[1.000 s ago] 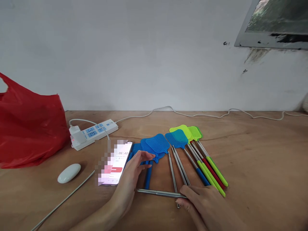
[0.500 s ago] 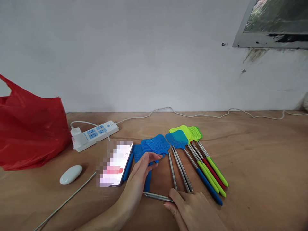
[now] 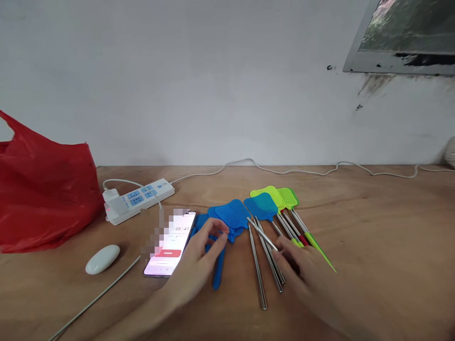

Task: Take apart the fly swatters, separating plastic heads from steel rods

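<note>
The right hand (image 3: 302,270) pinches a metal rod (image 3: 263,234), probably light and stiff, best held mid-shaft; the left hand (image 3: 199,253) curls, its hold unclear.

Rod (image 3: 262,234): end hidden in R hand (image 3: 302,267)

Brn tbl (image 3: 373,237) w/ metal rods (image 3: 257,265), phone (image 3: 170,253), pwr strip (image 3: 140,201)

Plain indoor room, whether home or workshop unclear: wooden tabletop (image 3: 238,303) at six o'clock, scuffed pale wall (image 3: 227,80) at twelve, grey-framed window (image 3: 412,31) at two.
</note>
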The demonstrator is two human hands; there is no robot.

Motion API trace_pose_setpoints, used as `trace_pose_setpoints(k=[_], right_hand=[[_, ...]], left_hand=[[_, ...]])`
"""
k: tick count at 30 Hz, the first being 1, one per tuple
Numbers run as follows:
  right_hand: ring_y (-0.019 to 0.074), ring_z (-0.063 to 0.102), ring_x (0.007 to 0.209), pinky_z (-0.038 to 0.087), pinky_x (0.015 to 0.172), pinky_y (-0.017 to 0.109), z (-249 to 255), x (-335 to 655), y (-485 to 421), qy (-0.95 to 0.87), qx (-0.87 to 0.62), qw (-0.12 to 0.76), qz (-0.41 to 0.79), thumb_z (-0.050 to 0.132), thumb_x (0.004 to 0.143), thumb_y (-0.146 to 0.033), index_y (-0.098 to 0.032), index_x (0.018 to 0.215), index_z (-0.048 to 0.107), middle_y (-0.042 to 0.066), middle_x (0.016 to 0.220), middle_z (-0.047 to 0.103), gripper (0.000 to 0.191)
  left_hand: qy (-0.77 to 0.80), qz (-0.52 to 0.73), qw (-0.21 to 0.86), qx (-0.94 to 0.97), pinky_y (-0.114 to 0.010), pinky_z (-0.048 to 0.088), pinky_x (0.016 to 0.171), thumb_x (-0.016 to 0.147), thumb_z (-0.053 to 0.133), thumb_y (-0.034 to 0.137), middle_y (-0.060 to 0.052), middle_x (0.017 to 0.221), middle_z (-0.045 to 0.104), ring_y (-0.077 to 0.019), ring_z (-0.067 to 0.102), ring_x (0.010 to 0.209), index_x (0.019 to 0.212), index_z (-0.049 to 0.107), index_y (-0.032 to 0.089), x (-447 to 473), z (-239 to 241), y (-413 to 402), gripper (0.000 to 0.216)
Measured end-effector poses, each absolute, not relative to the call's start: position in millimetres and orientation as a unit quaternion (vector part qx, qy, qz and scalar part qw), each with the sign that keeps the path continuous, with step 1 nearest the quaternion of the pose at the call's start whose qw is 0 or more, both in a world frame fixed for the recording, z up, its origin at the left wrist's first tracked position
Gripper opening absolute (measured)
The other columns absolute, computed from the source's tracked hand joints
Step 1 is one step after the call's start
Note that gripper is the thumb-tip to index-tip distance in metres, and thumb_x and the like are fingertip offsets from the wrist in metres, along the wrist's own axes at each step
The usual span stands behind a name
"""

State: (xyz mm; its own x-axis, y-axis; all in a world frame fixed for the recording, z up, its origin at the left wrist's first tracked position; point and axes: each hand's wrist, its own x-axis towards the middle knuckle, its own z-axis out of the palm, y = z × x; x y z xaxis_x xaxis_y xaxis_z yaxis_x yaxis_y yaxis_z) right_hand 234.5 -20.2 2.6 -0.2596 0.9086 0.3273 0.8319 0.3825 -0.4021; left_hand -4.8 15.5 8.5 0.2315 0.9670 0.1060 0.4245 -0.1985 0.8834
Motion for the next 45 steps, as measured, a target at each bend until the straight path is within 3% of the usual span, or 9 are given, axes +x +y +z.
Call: trace_pose_setpoints(k=[4,10,14,19,22,26,32,38,45], right_hand=[[0.0141,0.046,0.045,0.025,0.049,0.026,13,237,3,-0.766,-0.575,0.252,0.139,0.04,0.099,-0.043,-0.024,0.068,0.045,-0.006,0.048,0.047,0.036],[0.0149,0.045,0.047,0.025,0.051,0.028,-2,231,25,-0.76,-0.564,0.288,0.146,0.046,0.094,-0.034,-0.023,0.079,0.06,-0.005,0.05,0.049,0.023],[0.0159,0.044,0.047,0.026,0.052,0.028,-12,232,27,-0.768,-0.559,0.29,0.118,0.049,0.09,-0.026,-0.021,0.104,0.065,-0.007,0.051,0.046,0.022],[0.0165,0.049,0.05,0.027,0.054,0.028,-15,240,28,-0.768,-0.568,0.273,0.113,0.05,0.09,-0.025,-0.021,0.104,0.066,-0.007,0.051,0.047,0.023],[0.0179,0.054,0.054,0.031,0.056,0.028,-15,241,28,-0.772,-0.574,0.255,0.096,0.05,0.09,-0.025,-0.022,0.108,0.069,-0.005,0.055,0.056,0.026],[0.0222,0.067,0.07,0.037,0.062,0.029,-13,237,24,-0.781,-0.58,0.221,0.07,0.05,0.09,-0.022,-0.023,0.113,0.073,0.003,0.076,0.074,0.032],[0.022,0.069,0.067,0.041,0.061,0.029,-8,232,19,-0.789,-0.571,0.208,0.092,0.052,0.089,-0.022,-0.027,0.11,0.078,0.004,0.077,0.078,0.034],[0.0219,0.069,0.069,0.045,0.064,0.03,-12,233,19,-0.782,-0.554,0.257,0.127,0.052,0.089,-0.023,-0.022,0.107,0.078,0.003,0.077,0.077,0.032],[0.02,0.067,0.065,0.048,0.061,0.029,-8,249,27,-0.758,-0.53,0.285,0.25,0.055,0.087,-0.028,-0.02,0.098,0.078,0.002,0.071,0.074,0.027]], left_hand=[[0.526,0.214,0.161,0.807,-0.032,0.034,0.058,0.096,0.043,0.031,-0.003,0.077,0.063,-0.0225,0.057,0.067,0.087,0.056,0.022,-4,4,15,0.019],[0.498,0.16,0.051,0.851,-0.033,0.034,0.057,0.095,0.04,0.024,-0.006,0.077,0.066,-0.026,0.062,0.07,0.082,0.056,0.022,-7,-14,16,0.021],[0.477,0.199,0.029,0.855,-0.035,0.044,0.064,0.095,0.043,0.023,-0.007,0.085,0.068,-0.0266,0.062,0.077,0.085,0.06,0.022,-9,-17,17,0.02],[0.442,0.243,0.027,0.863,-0.047,0.051,0.088,0.098,0.047,0.029,-0.013,0.117,0.069,-0.033,0.063,0.106,0.112,0.066,0.019,-11,-19,19,0.025],[0.429,0.241,0.035,0.87,-0.053,0.044,0.106,0.099,0.051,0.036,-0.015,0.14,0.061,-0.0359,0.055,0.129,0.134,0.059,0.018,-13,-24,21,0.04],[0.426,0.215,0.038,0.878,-0.056,0.034,0.117,0.1,0.05,0.044,-0.016,0.152,0.049,-0.0342,0.043,0.142,0.146,0.049,0.015,-14,-29,22,0.054],[0.428,0.208,0.053,0.878,-0.057,0.032,0.118,0.1,0.05,0.046,-0.016,0.155,0.045,-0.0341,0.039,0.145,0.149,0.047,0.015,-14,-29,23,0.057],[0.435,0.207,0.05,0.875,-0.057,0.033,0.117,0.099,0.053,0.045,-0.015,0.147,0.055,-0.0349,0.047,0.139,0.144,0.053,0.018,-13,-27,22,0.053],[0.466,0.211,0.035,0.858,-0.058,0.049,0.097,0.097,0.051,0.034,-0.017,0.138,0.06,-0.039,0.059,0.12,0.137,0.057,0.016,-14,-30,20,0.044]])
